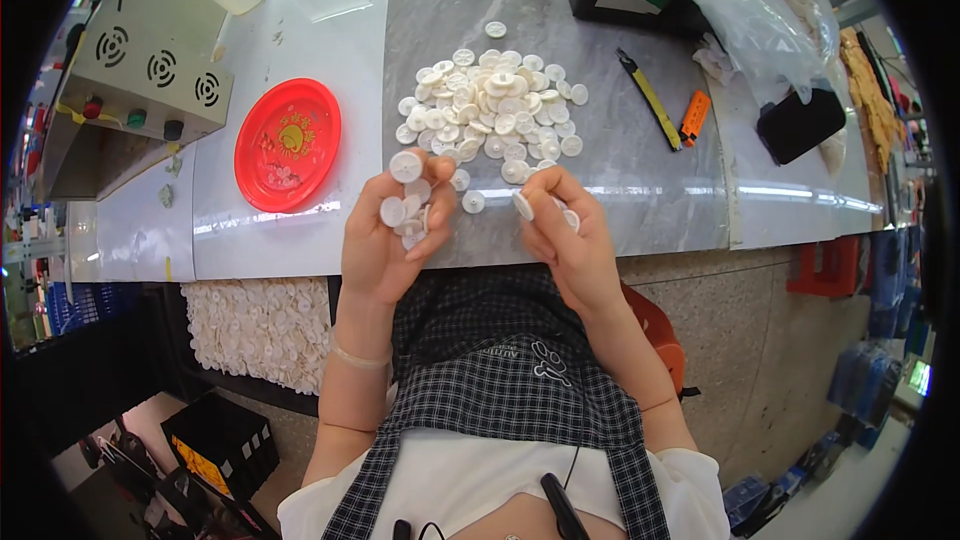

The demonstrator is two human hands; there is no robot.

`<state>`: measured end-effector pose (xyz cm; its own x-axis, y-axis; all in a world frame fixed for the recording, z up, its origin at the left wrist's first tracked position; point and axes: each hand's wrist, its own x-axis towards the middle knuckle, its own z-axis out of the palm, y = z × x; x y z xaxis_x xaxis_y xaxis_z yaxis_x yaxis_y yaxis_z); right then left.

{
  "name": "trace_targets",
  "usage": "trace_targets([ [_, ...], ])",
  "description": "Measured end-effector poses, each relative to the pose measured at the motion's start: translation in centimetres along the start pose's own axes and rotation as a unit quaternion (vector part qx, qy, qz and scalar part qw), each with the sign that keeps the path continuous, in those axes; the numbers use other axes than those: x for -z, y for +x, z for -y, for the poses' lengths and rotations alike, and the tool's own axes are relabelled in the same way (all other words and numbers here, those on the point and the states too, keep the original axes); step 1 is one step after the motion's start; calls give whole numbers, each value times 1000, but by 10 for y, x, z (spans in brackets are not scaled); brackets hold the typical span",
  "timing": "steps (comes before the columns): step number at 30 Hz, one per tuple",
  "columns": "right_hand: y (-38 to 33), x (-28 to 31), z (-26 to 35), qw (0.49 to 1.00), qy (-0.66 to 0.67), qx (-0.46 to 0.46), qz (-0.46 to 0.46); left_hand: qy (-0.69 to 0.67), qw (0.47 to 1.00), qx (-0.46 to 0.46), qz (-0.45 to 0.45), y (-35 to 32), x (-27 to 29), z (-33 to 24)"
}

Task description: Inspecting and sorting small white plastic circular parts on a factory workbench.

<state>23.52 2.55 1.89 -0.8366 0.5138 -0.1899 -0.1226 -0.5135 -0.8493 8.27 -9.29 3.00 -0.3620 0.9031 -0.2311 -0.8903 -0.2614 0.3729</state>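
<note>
1. Head view: the left hand [372,258], turned palm up above the near edge of the table [630,205], has its grip curled around a cluster of white discs [393,211], one of them showing flat at the top of the hand
2. The right hand [575,245], also over the near edge, has its grip clamped on a white disc between thumb and forefinger, and a second disc shows among its other fingers
3. A heap of more discs [500,105] lies beyond both hands, toward the far edge, with a few loose ones around it
4. Left of the heap sits a red plate [329,145]; what lies in it may be small clear pieces, too small to be sure
5. Toward the right edge lie a yellow-and-black cutter [648,98] and an orange tool [694,120], with a black bin [640,18] at the far edge
6. A metal box with round vents [185,35] stands at the left
</note>
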Motion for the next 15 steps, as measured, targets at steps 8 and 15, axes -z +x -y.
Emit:
trace_targets([
  [8, 4, 3, -11, 889, 424, -120, 126, 120, 987, -86, 61, 7, 22, -16],
  [15, 3, 3, -8, 867, 462, -134, 127, 494, 854, -156, -53, -1, 11, -15],
])
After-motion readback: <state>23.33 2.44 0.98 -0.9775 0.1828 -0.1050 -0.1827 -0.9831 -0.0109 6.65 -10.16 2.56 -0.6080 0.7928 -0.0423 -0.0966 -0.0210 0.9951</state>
